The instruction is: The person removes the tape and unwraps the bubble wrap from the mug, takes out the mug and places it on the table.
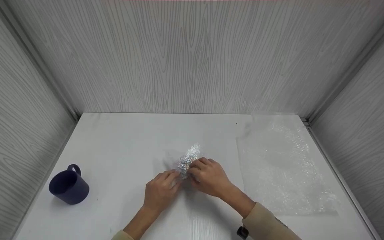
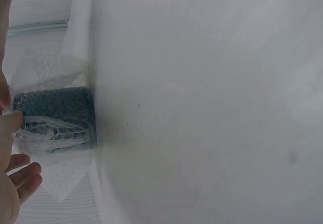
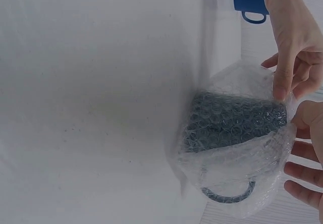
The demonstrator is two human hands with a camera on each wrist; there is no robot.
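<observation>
At the left of the head view, a blue mug (image 1: 70,188) is seen standing bare on the white table (image 1: 122,140). It is set well apart from the work, so it is judged likely to be knocked only by a wide leftward sweep of the forearm.

At the lower centre, the bubble wrap (image 1: 189,156) is pinched in a narrow grip by the left hand (image 1: 160,188), the thumb being laid on the film. Because crinkled film is springy, the fold could be lost if that pinch were eased too soon.

Just right of it, in the middle of the frame, the wrapped mug (image 3: 237,120) is held between the two hands, low over or on the table; which of the two cannot be told for certain. Its handle (image 3: 229,196), seen at the lower right of the right wrist view, is covered by what looks like a looser part of the wrap, where poor cushioning or a snag might be caused. No tape can be made out.

The wrap is also pinched by the right hand (image 1: 210,176), its outer fingers being spread. If one side were tugged harder, the mug could be tipped or twisted.

At the right, a clear plastic sheet (image 1: 275,166) is spread flat; it could be dragged by the sleeve (image 1: 267,221) nearby.
</observation>
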